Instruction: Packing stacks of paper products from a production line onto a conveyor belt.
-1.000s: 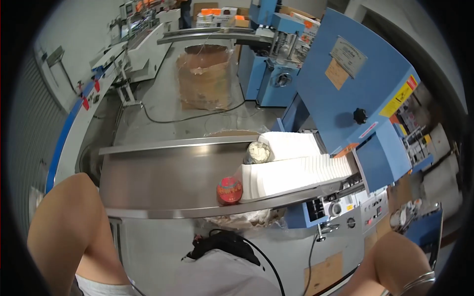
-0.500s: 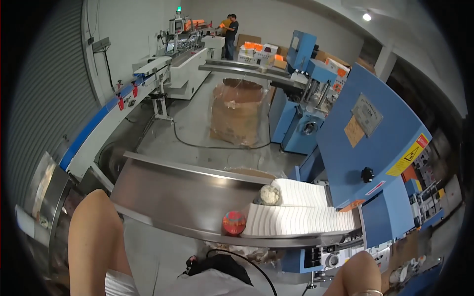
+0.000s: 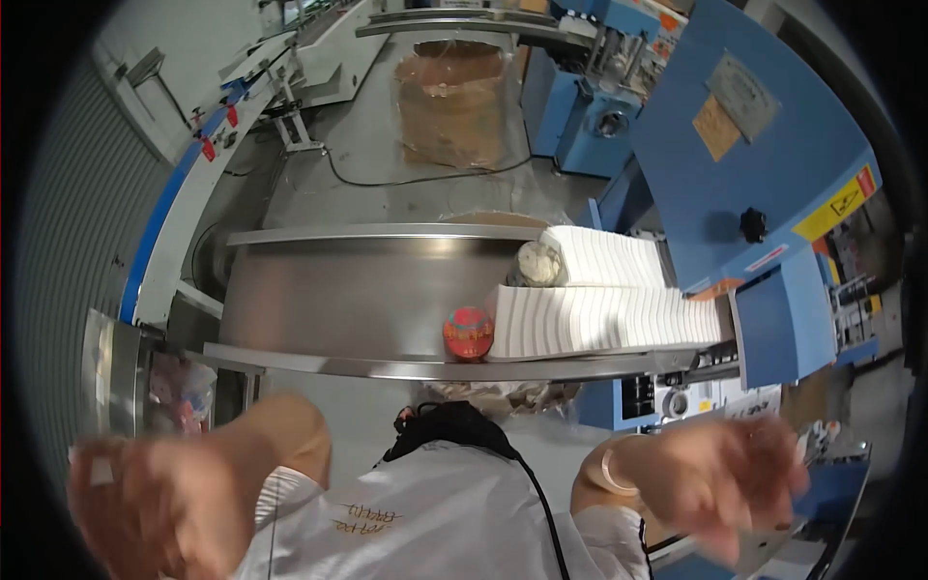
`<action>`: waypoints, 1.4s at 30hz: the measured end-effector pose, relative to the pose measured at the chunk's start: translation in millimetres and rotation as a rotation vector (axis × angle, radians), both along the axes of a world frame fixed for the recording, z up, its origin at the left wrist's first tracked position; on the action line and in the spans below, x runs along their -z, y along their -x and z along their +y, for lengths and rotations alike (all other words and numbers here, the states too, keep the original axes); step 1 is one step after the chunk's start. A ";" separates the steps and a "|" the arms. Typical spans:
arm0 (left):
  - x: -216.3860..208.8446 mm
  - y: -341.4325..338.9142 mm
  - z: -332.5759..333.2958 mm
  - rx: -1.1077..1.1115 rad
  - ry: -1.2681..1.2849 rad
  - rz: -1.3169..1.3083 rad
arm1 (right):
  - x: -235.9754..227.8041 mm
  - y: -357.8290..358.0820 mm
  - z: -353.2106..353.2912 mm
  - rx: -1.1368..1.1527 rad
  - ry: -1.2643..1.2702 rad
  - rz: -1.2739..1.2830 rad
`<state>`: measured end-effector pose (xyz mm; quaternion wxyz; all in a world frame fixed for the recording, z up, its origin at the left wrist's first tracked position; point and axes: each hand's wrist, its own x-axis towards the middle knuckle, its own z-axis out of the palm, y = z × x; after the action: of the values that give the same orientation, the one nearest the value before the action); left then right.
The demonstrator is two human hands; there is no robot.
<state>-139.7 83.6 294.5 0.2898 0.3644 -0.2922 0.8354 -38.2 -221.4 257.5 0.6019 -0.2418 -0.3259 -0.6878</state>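
Both my hands are raised in front of my white shirt, nearer to me than the metal trough [image 3: 329, 309]. At the lower left, my left hand [image 3: 159, 507] is smeared by motion, so its grip does not show. My right hand [image 3: 720, 474], with a bracelet at its wrist, is blurred too; its fingers look apart, with no object visible in them. Two rows of thin white folded sheets [image 3: 609, 324] stand packed in the trough's right part. A red round container [image 3: 469, 333] rests against the near row's left end, a pale round-topped container [image 3: 538, 263] against the far row's.
A tall blue machine panel [image 3: 754, 145] rises at the trough's right end. Beyond the trough stands a brown, plastic-lined carton [image 3: 452, 106] on the grey floor, a black cable beside it. A blue-edged conveyor [image 3: 159, 227] runs along the left. A clear bag [image 3: 184, 391] lies nearby.
My view has tipped downward, bringing my shirt and both hands into sight. Earlier, only my arms showed, at the lower edge. The containers and white sheets keep their places in the trough.
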 end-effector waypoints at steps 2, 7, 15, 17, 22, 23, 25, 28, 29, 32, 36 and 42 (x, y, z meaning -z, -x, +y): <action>38.9 -49.9 -6.6 -0.046 0.027 0.579 | 81.3 -9.9 -6.4 0.090 0.671 0.741; 173.3 -204.3 -56.2 0.119 -0.216 1.818 | 190.4 1.4 8.9 0.000 1.016 1.419; 263.8 -300.5 -137.5 0.110 -0.647 2.285 | 168.6 -38.6 9.3 0.228 1.120 1.330; 267.9 -309.1 -152.0 0.090 -0.681 2.322 | 175.8 -70.3 4.6 0.403 1.128 1.277; 296.6 -315.7 -155.1 0.077 -0.615 2.265 | 202.7 -151.8 13.3 0.580 1.202 1.198; 307.9 -317.8 -150.2 0.048 -0.656 2.228 | 208.6 -163.5 15.2 0.616 1.263 1.236; 295.5 -311.1 -150.9 0.028 -0.704 2.190 | 223.6 -180.1 8.8 0.634 1.404 1.377; 264.1 -294.9 -147.1 0.010 -0.583 2.336 | 237.7 -187.0 4.8 0.697 1.457 1.452; 274.0 -299.8 -143.1 -0.024 -0.585 2.335 | 241.4 -188.5 5.3 0.712 1.457 1.445; 272.8 -300.6 -145.2 -0.027 -0.545 2.319 | 242.4 -188.5 8.3 0.736 1.447 1.447; 271.0 -304.5 -152.7 0.007 -0.495 2.219 | 238.6 -185.7 7.9 0.761 1.430 1.366; 256.2 -283.6 -108.2 0.231 -0.440 2.111 | 206.2 -115.7 8.4 0.319 1.250 1.173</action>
<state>144.0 -24.5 38.3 0.4004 0.9136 -0.0713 -0.0025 77.5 -212.9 51.4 0.3262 -0.8858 -0.2433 -0.2233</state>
